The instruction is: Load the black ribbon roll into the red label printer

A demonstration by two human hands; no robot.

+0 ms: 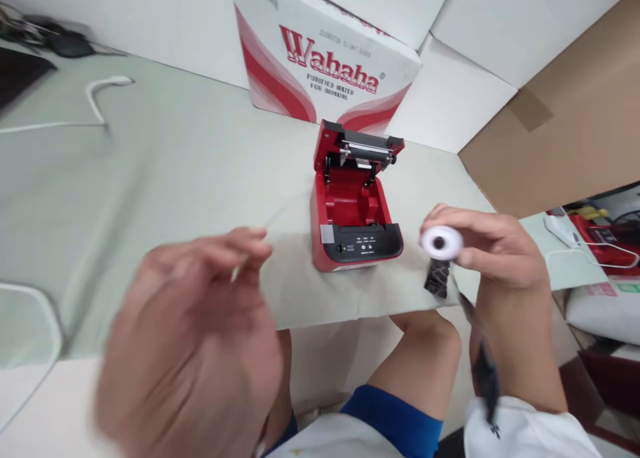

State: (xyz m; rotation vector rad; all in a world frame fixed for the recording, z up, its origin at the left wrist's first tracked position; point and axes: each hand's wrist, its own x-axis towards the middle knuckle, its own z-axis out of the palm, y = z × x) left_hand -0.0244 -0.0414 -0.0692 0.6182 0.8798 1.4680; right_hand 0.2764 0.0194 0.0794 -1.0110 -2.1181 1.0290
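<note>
The red label printer [317,231] stands on the table with its lid [370,148] raised; the red bay inside shows no roll. To its right, my right hand [485,245] is closed around a small white paper roll [453,241], its dark core hole facing me. Just under the roll is a dark, patterned piece [437,278]; whether it joins the roll I cannot tell. My left hand [195,338], blurred by motion, is raised left of the printer. Its fingers are curled with the tips close together. A faint thin line shows by the fingertips, too indistinct to name.
A white and red Wahaha water carton [325,65] stands behind the printer against the wall. White cables [103,105] lie on the left of the table. Brown cardboard [560,98] rises at the right. A blurred black strip [485,378] hangs before my right forearm.
</note>
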